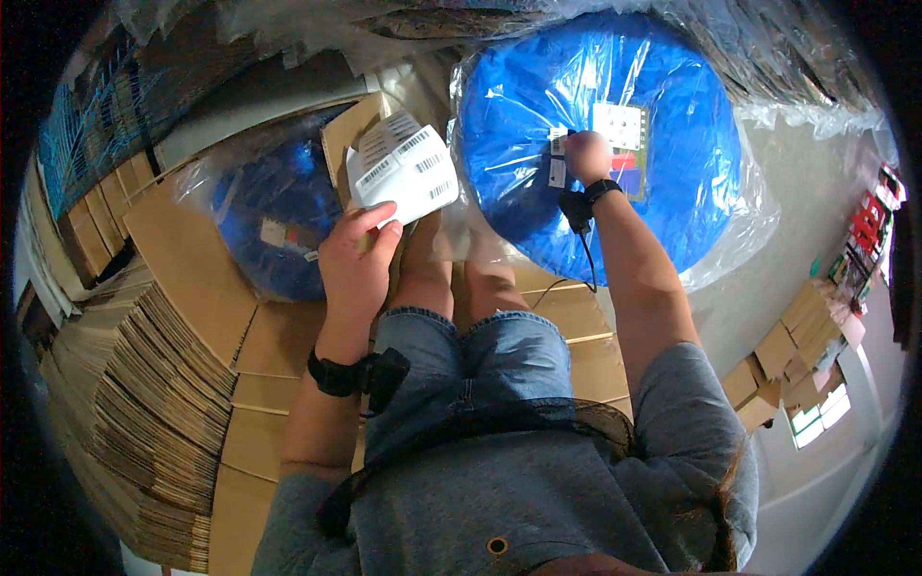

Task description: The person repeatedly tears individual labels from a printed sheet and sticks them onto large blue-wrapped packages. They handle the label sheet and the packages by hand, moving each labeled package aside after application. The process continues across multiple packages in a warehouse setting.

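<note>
My left hand point(360, 254) pinches the lower edge of a folded strip of white barcode labels point(408, 173) between thumb and fingers. A big round blue bundle point(519, 86) in clear plastic lies in front of me at the right. On its top my right hand point(588, 158) rests beside a small white barcode label point(558, 173) and a larger printed card point(629, 125). Its fingers are smeared, so their grip cannot be made out. A smaller blue bundle point(269, 192), also bagged, sits at the left beyond my left hand.
Flattened cardboard sheets point(154, 403) are stacked at the left. An open carton point(182, 240) surrounds the smaller bundle. Crumpled clear plastic point(788, 58) runs along the far side. Cardboard boxes point(797, 336) stand at the right, and a black cable point(588, 250) hangs from my right wrist.
</note>
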The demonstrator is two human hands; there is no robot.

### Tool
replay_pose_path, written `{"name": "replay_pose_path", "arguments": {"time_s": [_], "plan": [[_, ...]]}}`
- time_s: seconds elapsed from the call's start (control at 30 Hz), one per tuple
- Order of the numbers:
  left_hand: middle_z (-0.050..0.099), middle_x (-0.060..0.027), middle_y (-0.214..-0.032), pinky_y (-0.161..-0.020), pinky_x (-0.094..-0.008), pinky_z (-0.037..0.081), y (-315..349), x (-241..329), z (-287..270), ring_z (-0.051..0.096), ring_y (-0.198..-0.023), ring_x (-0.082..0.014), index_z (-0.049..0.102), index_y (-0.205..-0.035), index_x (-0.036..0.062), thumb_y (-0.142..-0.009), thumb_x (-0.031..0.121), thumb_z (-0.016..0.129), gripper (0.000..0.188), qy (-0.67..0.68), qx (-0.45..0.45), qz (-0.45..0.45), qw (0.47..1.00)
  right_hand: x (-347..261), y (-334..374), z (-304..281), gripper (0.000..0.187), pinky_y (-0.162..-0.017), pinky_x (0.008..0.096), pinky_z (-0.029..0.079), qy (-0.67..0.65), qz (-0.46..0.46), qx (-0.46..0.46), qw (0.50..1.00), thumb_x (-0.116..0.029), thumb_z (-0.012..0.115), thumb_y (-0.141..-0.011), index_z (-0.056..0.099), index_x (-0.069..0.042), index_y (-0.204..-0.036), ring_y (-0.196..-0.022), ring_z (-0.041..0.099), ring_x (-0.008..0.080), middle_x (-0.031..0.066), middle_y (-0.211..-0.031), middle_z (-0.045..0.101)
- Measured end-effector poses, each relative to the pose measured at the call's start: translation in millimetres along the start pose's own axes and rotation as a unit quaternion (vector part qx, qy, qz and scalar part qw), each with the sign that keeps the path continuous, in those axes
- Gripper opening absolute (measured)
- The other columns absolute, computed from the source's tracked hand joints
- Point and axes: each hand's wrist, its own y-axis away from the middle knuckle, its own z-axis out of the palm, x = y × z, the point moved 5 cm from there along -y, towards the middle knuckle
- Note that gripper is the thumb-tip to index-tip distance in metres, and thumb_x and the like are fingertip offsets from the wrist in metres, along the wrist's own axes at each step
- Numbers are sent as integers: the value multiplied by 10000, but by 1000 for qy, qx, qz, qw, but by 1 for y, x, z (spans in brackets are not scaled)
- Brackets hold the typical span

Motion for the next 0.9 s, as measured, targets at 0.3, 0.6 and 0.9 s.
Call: {"name": "replay_pose_path", "arguments": {"time_s": [0.3,0.6,0.9], "plan": [[632,-112,-881,-734,-263,432,-3,-2,2,578,-804,-169,630,-925,4,-746,69,606,191,-15,-11,-10,1000,-24,22,-10,197,-781,412,417,139,-26,161,977,-230,591,-761,614,-34,-767,-855,523,344,168,-852,558],[614,-124,-895,-739,-269,433,-3,-3,1,585,-825,-210,630,-924,17,-743,80,610,193,-22,-7,0,1000,-43,42,-28,411,-877,424,384,57,-186,158,968,-48,509,-747,431,-22,-1150,-1006,468,369,197,-1074,488],[635,-104,-898,-756,-265,425,-4,0,0,578,-833,-173,635,-936,13,-757,93,609,198,-36,-20,-33,999,-22,57,-19,676,-1070,399,129,348,-248,-28,904,-447,425,-844,231,-43,-1351,-1321,153,249,118,-1422,188]]}}
